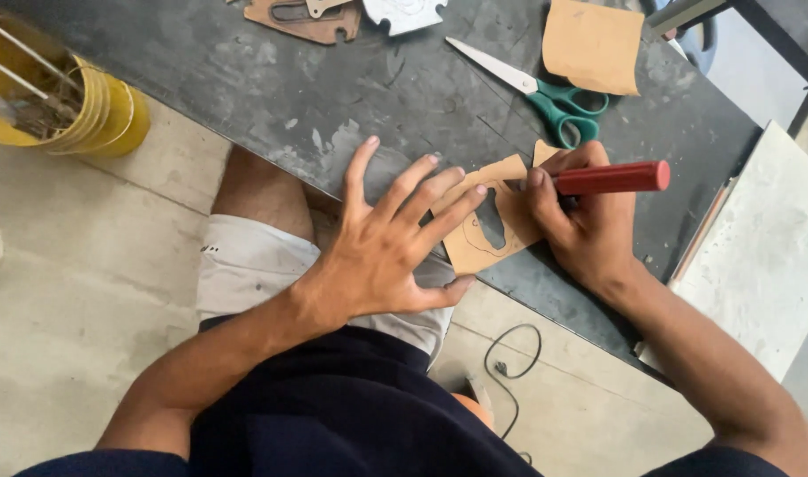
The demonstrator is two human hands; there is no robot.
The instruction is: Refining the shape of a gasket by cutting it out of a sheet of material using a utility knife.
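Note:
A tan leather piece (483, 231) with a cut-out hole and drawn outline lies at the near edge of the dark workbench (333, 88). My left hand (391, 243) presses flat on it, fingers spread. My right hand (585, 225) grips a red-handled tool (611, 177), its tip down on the leather's right part; the blade itself is hidden by my fingers.
Green-handled scissors (545, 93) lie behind the work, beside another tan leather sheet (592, 44). Brown and white templates (311, 18) sit at the far edge. A yellow tin (86, 110) with metal rods stands at left. A white board (762, 256) leans at right; a black cable (510, 353) lies on the floor.

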